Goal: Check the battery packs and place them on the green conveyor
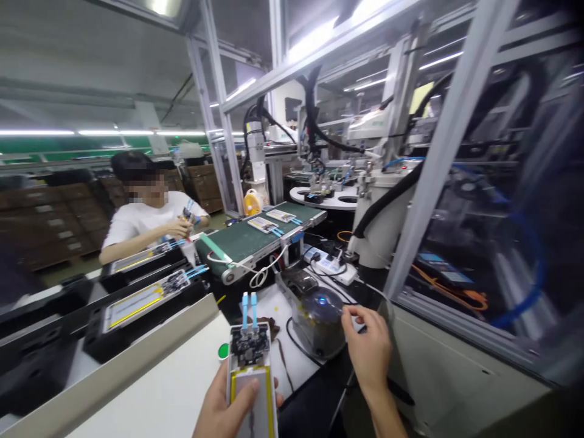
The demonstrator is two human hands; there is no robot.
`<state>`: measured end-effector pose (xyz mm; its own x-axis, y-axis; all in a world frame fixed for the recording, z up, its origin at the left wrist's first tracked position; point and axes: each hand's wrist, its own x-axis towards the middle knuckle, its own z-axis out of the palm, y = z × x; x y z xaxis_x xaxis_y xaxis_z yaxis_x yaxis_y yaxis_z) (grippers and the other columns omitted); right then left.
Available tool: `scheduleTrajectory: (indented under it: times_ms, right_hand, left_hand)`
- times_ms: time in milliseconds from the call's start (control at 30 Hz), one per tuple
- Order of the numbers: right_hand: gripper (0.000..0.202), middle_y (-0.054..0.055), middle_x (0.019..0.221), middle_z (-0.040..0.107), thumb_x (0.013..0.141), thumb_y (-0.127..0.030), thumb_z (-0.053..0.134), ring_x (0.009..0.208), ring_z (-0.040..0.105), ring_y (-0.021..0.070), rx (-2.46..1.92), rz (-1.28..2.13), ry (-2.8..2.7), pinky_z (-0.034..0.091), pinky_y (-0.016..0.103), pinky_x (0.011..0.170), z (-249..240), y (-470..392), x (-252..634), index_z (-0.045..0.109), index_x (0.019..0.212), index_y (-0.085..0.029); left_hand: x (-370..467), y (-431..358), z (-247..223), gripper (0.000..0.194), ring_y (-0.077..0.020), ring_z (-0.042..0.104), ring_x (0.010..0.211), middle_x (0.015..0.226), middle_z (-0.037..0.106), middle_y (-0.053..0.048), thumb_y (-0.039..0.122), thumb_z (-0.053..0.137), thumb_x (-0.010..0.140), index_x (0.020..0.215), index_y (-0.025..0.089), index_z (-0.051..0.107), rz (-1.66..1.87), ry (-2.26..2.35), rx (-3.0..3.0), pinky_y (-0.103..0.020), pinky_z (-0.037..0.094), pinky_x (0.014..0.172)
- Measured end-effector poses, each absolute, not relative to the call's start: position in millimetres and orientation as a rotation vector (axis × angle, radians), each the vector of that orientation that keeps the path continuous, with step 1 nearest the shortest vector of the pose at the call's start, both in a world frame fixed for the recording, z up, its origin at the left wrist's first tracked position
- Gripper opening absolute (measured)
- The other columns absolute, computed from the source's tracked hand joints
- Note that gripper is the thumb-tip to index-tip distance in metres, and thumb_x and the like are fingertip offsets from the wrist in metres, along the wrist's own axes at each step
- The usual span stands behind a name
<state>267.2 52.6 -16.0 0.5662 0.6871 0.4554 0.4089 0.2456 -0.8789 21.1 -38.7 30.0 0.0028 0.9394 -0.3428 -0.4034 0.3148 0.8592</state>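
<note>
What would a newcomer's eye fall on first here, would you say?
Probably the uncovered circuit-board unit with light-blue connectors, held in the left hand at bottom centre. Next, the rounded device with a glowing blue light, near the right hand, and the green conveyor bearing two similar units beyond.

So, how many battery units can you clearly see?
5: one unit in the left hand, two on the green belt, two in black trays. A co-worker's hand may hold another; more may be hidden.
</note>
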Motion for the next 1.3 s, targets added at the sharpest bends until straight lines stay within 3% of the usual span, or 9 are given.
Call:
scheduleTrajectory:
  times_ms: [100,200,333,467,633,767,1033,1300]
  right_hand:
    - [0.013,0.005,0.088,0.062,0.079,-0.036,0.065,0.086,0.054,0.0219,-1.249,0.324,-1.267,0.042,0.038,0.089,11.8,32.6,243.0,0.064,0.080,-0.023]
    - [0.007,0.003,0.094,0.062,0.086,-0.030,0.060,0.093,0.059,0.0184,-0.973,0.641,-1.699,0.047,0.030,0.085,39.7,11.7,215.1,0.063,0.083,-0.024]
    - [0.010,0.004,0.104,0.060,0.089,-0.029,0.055,0.100,0.059,0.0175,-0.829,0.845,-1.990,0.048,0.030,0.091,57.0,1.8,189.7,0.064,0.089,-0.025]
    - [0.011,0.005,0.105,0.059,0.091,-0.028,0.051,0.100,0.058,0.0183,-0.833,0.854,-2.048,0.049,0.033,0.092,55.4,5.5,185.3,0.062,0.090,-0.025]
    - [0.013,0.006,0.100,0.061,0.090,-0.016,0.048,0.097,0.060,0.0179,-0.626,0.728,-2.025,0.053,0.031,0.086,47.9,2.2,191.0,0.055,0.098,-0.024]
    - [0.019,0.005,0.099,0.064,0.088,-0.010,0.046,0.099,0.061,0.0171,-0.537,0.629,-2.058,0.053,0.032,0.088,42.1,-2.7,191.8,0.051,0.099,-0.024]
    - [0.018,0.004,0.097,0.066,0.087,-0.009,0.051,0.095,0.063,0.0157,-0.584,0.434,-2.137,0.052,0.030,0.085,41.0,-2.5,185.6,0.050,0.099,-0.023]
    - [0.009,0.004,0.099,0.060,0.091,-0.018,0.049,0.093,0.061,0.0153,-0.780,0.643,-2.116,0.050,0.028,0.082,49.2,-3.8,180.5,0.057,0.094,-0.022]
  left_hand:
    - [21.3,-37.9,29.0,0.058,-0.0318,0.072,0.077,0.083,0.075,-0.011,0.046,0.081,0.064,0.106,0.020,0.050,1.162,1.039,0.638,-0.039,0.055,0.065]
    - [21.3,-38.0,29.9,0.056,-0.0315,0.072,0.077,0.084,0.075,-0.012,0.044,0.078,0.069,0.108,0.019,0.048,1.143,1.010,0.661,-0.040,0.055,0.066]
    - [20.9,-38.6,31.5,0.059,-0.0276,0.071,0.078,0.092,0.073,-0.010,0.038,0.079,0.069,0.115,0.020,0.045,1.166,1.005,0.699,-0.033,0.053,0.063]
    - [20.1,-38.8,33.5,0.057,-0.0248,0.071,0.076,0.094,0.072,-0.007,0.038,0.077,0.071,0.117,0.021,0.048,1.148,0.989,0.731,-0.031,0.052,0.064]
    - [17.9,-38.9,36.7,0.043,-0.0187,0.066,0.073,0.092,0.070,-0.005,0.034,0.073,0.076,0.111,0.019,0.053,1.155,1.012,0.802,-0.029,0.050,0.067]
    - [16.0,-38.8,35.9,0.036,-0.0191,0.061,0.081,0.097,0.067,-0.005,0.031,0.070,0.077,0.107,0.017,0.056,1.190,1.055,0.914,-0.029,0.049,0.075]
    - [15.0,-38.5,35.8,0.043,-0.0252,0.059,0.095,0.106,0.066,-0.009,0.034,0.069,0.078,0.114,0.016,0.054,1.176,1.074,0.962,-0.034,0.047,0.083]
    - [13.8,-39.1,32.2,0.049,-0.0256,0.060,0.100,0.112,0.064,-0.010,0.031,0.067,0.079,0.122,0.018,0.047,1.134,1.112,0.926,-0.034,0.047,0.085]
